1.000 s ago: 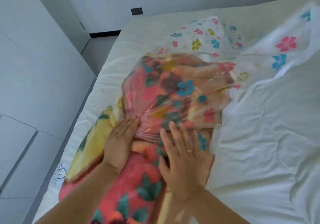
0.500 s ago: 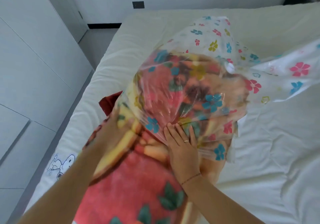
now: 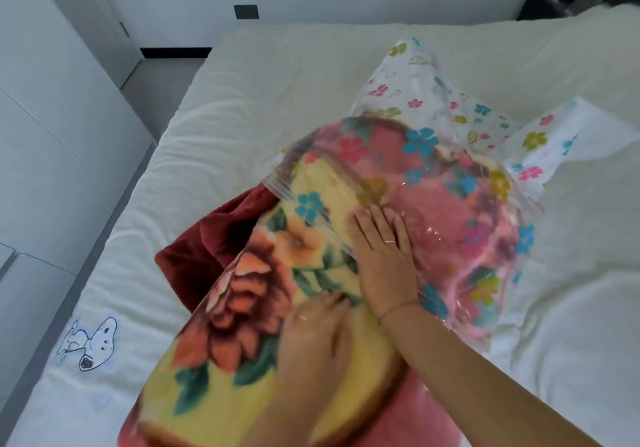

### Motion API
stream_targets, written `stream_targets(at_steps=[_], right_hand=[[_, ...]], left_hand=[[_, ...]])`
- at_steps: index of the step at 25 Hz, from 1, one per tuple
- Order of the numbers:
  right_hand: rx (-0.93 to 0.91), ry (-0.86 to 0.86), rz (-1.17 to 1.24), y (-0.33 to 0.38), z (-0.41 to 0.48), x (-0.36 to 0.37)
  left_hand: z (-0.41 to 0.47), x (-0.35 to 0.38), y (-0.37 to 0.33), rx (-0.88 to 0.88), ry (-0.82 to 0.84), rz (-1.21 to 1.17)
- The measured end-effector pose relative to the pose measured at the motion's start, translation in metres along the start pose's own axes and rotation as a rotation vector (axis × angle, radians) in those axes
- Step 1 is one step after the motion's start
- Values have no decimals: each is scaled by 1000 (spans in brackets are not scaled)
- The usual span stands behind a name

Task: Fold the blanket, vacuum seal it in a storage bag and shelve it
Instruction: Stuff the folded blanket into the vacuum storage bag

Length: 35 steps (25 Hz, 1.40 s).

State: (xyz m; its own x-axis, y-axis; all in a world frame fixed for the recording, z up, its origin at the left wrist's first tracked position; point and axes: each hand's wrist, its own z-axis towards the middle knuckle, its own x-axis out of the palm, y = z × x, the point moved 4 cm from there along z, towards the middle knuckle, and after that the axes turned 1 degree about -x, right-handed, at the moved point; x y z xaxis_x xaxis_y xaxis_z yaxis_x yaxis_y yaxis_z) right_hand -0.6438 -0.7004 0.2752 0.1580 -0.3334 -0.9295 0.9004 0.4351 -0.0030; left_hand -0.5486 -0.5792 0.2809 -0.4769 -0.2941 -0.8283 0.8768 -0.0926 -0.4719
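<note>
Currently the blanket (image 3: 242, 308) is laid lengthwise on the bed (image 3: 277, 76), with its far part enclosed in the storage bag (image 3: 481, 124) and its near part left outside the bag mouth. Plush pile is seen on the blanket, printed with large orange and pink blooms and green leaves on yellow and pink ground; a dark red reverse side is exposed at its left edge. The bag is made of thin, glossy, clear plastic printed with small blue, pink and yellow flowers. A ribbed strip is seen along its mouth, and its unfilled far end is crumpled and raised in peaks.

The right grip (image 3: 382, 259) is laid flat across the mouth edge, fingers straight, nothing clasped; a ring (image 3: 390, 241) is worn on one finger. The left grip (image 3: 317, 335) is blurred, pressed palm-down on the thick yellow fold outside the bag, nothing clasped as far as can be seen.

The bed is covered in wrinkled cream quilted fabric, with a cartoon dog (image 3: 95, 342) printed near its left edge. White wardrobe panels (image 3: 41, 135) are seen at left, and a dark wall plate (image 3: 246, 12) and black skirting (image 3: 176, 52) on the white far wall.
</note>
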Motion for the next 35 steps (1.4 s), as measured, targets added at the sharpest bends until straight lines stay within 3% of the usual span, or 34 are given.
stream_targets(at_steps=[2, 3, 5, 7, 10, 14, 18, 21, 23, 25, 27, 28, 29, 30, 31, 32, 34, 35], right_hand=[[-23, -34, 41, -5, -11, 2], [-36, -37, 63, -3, -15, 1], [-44, -21, 101, 2, -26, -2], [-69, -18, 149, 8, -45, -11], [-72, -48, 235, 8, -81, -29], [12, -39, 282, -7, -99, -45], [103, -75, 281, -18, -97, -72], [137, -123, 268, -20, -54, -98], [103, -43, 162, -23, -12, -92], [101, 142, 38, -41, 3, -67], [120, 172, -31, -69, -18, -44], [128, 88, -30, -83, -31, -42], [142, 1, -4, -94, -44, -43], [160, -52, 28, -102, -53, -46], [174, -67, 57, -106, -58, -49], [186, -65, 75, -108, -61, -53], [174, -84, 87, -110, -68, -59], [158, -78, 90, -112, -72, -59]], left_hand=[[22, -39, 47, -168, -240, 111], [37, -58, 78, -329, -281, 217], [67, -76, 139, -611, -145, 276], [86, -71, 181, -693, 168, 84], [95, -52, 183, -620, 419, -384], [85, -15, 108, -414, 433, -769], [43, 12, 43, -457, 293, -706], [19, 21, -19, -486, 454, -638], [8, 19, -61, -420, 555, -623], [4, 9, -90, -287, 544, -630], [14, -22, -91, -150, 346, -646], [22, -36, -76, -97, 169, -562], [34, -49, -57, -62, 26, -352], [48, -58, -35, -90, -3, -101], [63, -63, -14, -165, 115, 95], [73, -60, 8, -272, 357, 141], [70, -37, 19, -403, 828, -105], [64, -24, 16, -395, 899, -209]])
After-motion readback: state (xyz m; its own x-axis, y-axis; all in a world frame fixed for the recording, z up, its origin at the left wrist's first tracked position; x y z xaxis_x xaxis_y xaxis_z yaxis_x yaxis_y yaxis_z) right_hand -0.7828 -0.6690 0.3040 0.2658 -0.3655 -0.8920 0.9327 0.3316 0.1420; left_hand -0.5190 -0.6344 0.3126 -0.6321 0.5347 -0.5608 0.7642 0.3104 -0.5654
